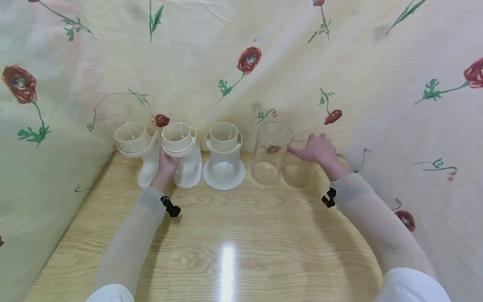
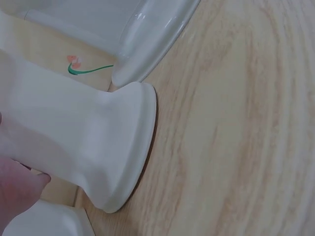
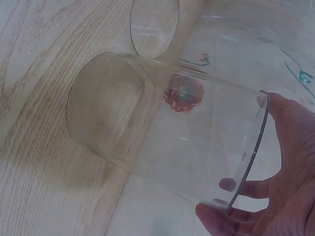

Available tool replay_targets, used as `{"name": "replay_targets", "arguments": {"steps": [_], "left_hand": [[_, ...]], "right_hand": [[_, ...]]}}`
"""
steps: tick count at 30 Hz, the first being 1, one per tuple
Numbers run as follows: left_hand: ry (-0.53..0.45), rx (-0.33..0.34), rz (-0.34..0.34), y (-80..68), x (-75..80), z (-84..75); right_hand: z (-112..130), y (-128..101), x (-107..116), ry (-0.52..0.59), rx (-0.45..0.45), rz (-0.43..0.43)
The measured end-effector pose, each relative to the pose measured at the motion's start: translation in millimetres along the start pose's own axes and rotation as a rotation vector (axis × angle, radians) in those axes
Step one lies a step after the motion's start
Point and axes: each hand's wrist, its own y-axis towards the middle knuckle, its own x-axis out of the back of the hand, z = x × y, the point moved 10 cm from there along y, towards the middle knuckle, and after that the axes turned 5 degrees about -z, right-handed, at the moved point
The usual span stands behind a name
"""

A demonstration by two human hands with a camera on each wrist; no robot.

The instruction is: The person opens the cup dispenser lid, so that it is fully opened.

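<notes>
Clear cylinder [image 1: 298, 165] at the right end of the row, gripped at its rim by the right hand [image 1: 315, 149]; white stand [image 1: 186, 161] held by the left hand [image 1: 166, 164].

The clear cylinder [image 3: 167, 142] looks thin-walled, light, smooth and probably slippery, likely rigid plastic that could crack if squeezed; the rim, where fingers [image 3: 221, 216] curl over the edge, seems the surest hold; a second clear cylinder [image 1: 271, 153] stands just beside it; the left hand wraps the neck of the white stand [image 2: 88, 147], whose flared foot rests on the table [image 1: 234, 235]; two similar white pieces [image 1: 223, 157] flank it; the wooden table is glossy and level; a cream cloth [image 1: 241, 63] with red flowers hangs close behind and at both sides.
</notes>
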Motion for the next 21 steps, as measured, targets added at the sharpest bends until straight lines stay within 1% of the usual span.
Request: {"name": "replay_targets", "arguments": {"steps": [1,2,3,5,6,7,9,11,14,17,18,21], "left_hand": [[0.024,-0.016,0.016,-1.2,-0.8,-1.2],[0.089,-0.046,0.03,-2.5,-1.0,-2.9],[0.181,-0.087,0.038,-3.7,-0.7,-4.8],[0.225,-0.121,0.07,-6.0,-2.0,-6.1],[0.279,-0.147,0.077,-7.2,-1.9,-7.2],[0.286,-0.144,0.082,-8.6,-1.5,-6.8],[0.262,-0.126,0.096,-11.3,-0.9,-5.4],[0.272,-0.108,0.102,-14.7,1.0,-4.3],[0.341,-0.106,0.128,-22.5,4.1,-4.3],[0.449,-0.136,0.164,-31.6,8.8,-5.3],[0.482,-0.138,0.168,-33.9,11.6,-4.4],[0.533,-0.14,0.167,-42.7,21.7,-2.6]], "right_hand": [[0.1,0.1,-0.4,0.0,0.0,-0.001],[0.3,0.1,-0.7,0.0,-0.001,-0.002],[0.2,0.0,-0.9,0.0,-0.001,-0.003],[0.0,-0.2,-1.2,0.003,-0.006,-0.005],[-0.1,-0.2,-1.1,0.004,-0.009,-0.008],[-0.3,-1.1,-0.2,0.008,-0.013,-0.012],[-1.2,-2.8,2.2,0.015,-0.023,-0.02],[-1.3,-4.9,6.5,0.016,-0.029,-0.027],[-2.9,-6.7,15.4,0.021,-0.033,-0.042],[-4.3,-8.3,27.4,0.031,-0.029,-0.063],[-4.9,-8.5,31.6,0.035,-0.027,-0.07],[-3.6,-9.8,44.5,0.061,-0.018,-0.093]]}}
